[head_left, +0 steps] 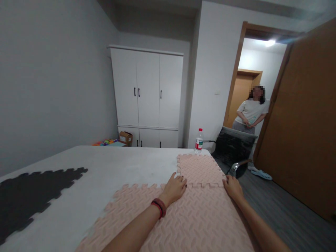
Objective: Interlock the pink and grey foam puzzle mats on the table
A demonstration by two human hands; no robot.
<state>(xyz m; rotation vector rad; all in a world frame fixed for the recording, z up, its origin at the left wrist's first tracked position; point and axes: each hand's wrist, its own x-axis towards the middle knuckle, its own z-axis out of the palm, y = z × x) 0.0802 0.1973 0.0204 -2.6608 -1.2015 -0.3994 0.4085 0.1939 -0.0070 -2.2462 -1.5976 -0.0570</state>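
Observation:
Pink interlocking foam mat tiles point(199, 217) lie joined on the white table point(110, 168), with one far tile point(201, 169) linked at the toothed seam. My left hand point(174, 189), a red band on its wrist, rests flat on the seam at the far tile's near left corner. My right hand point(232, 187) presses on the seam at the tile's right corner, near the table's right edge. Neither hand grips anything.
A dark grey foam mat point(31, 196) lies at the table's left. A water bottle point(198, 140) stands at the far edge. A black chair point(233, 150) sits right of the table. Another person point(250, 112) stands in the doorway beside the open brown door point(307, 119). White wardrobe point(147, 94) behind.

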